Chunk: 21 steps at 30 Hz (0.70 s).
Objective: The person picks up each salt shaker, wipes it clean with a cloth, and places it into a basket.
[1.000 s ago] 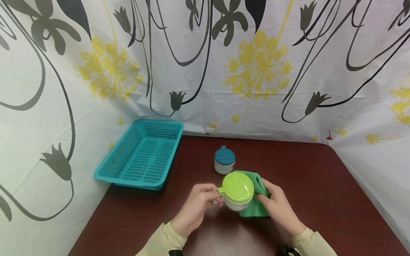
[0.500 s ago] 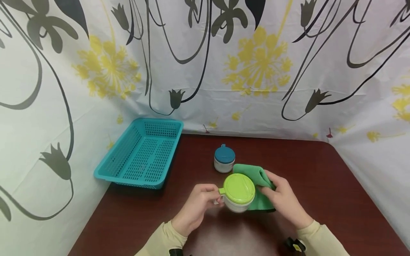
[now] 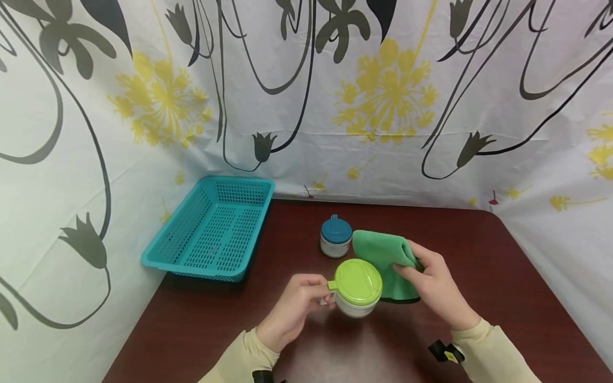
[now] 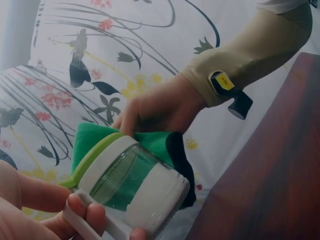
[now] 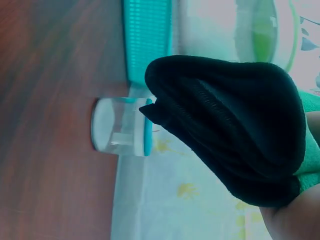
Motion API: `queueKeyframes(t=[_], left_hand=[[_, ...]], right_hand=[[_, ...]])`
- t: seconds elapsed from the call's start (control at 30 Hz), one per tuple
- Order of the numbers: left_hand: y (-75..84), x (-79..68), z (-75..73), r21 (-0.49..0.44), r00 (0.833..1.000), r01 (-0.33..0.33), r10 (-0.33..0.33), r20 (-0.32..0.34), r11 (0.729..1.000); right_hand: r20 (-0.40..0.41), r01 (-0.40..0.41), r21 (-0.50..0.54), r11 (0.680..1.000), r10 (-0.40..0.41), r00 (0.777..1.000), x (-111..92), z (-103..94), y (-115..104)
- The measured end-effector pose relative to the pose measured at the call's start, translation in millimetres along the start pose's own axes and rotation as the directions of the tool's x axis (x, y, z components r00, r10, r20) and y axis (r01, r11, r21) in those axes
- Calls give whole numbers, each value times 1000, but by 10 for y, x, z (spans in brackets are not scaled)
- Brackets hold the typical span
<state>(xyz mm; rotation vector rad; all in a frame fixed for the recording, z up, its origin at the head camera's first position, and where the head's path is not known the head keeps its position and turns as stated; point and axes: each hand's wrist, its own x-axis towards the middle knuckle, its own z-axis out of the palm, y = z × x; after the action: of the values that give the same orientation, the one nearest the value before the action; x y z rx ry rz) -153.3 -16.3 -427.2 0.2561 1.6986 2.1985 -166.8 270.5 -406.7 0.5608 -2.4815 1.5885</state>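
Observation:
My left hand (image 3: pixel 296 308) grips the white handle of a seasoning jar (image 4: pixel 150 187) above the table. The jar has a lime-green lid (image 3: pixel 358 282), a clear body and white contents, seen in the left wrist view. It is tilted there. In my right hand (image 3: pixel 442 292) is a folded green cloth (image 3: pixel 383 249), pinched at its right side between thumb and fingers. The cloth is just behind and right of the jar. Its black side (image 5: pixel 225 125) fills much of the right wrist view, where my right hand is mostly out of frame.
A second jar with a blue lid (image 3: pixel 336 231) stands upright on the dark red table (image 3: pixel 479 255), behind the held jar. At the back left is a turquoise perforated basket (image 3: pixel 201 273). A patterned sheet (image 3: pixel 306 106) hangs along the back and sides.
My right hand and the cloth have moved right and away from me, off from the green-lidded jar's side. The left hand and jar have barely moved.

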Motion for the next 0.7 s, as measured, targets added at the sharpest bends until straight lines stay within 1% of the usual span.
queueKeyframes(t=[0.1, 0.2, 0.43, 0.5, 0.6, 0.7], left_hand=[[4, 4, -1, -1, 1000, -4, 4, 4, 1000], [11, 3, -1, 1, 1000, -2, 2, 4, 1000], [22, -10, 1, 5, 1000, 3, -4, 14, 1000], [28, -11, 5, 5, 1000, 3, -3, 20, 1000], [34, -12, 9, 3, 1000, 2, -2, 27, 1000], [28, -20, 12, -1, 999, 3, -3, 33, 1000]], right_hand=[[47, 0, 19, 1000, -1, 999, -10, 55, 78], [86, -17, 44, 999, 13, 996, -29, 122, 175], [120, -58, 87, 994, 47, 992, -67, 242, 426], [136, -81, 102, 992, 66, 988, -74, 270, 477], [155, -111, 121, 986, 92, 984, -82, 294, 518], [162, -112, 114, 987, 93, 982, -78, 285, 523]])
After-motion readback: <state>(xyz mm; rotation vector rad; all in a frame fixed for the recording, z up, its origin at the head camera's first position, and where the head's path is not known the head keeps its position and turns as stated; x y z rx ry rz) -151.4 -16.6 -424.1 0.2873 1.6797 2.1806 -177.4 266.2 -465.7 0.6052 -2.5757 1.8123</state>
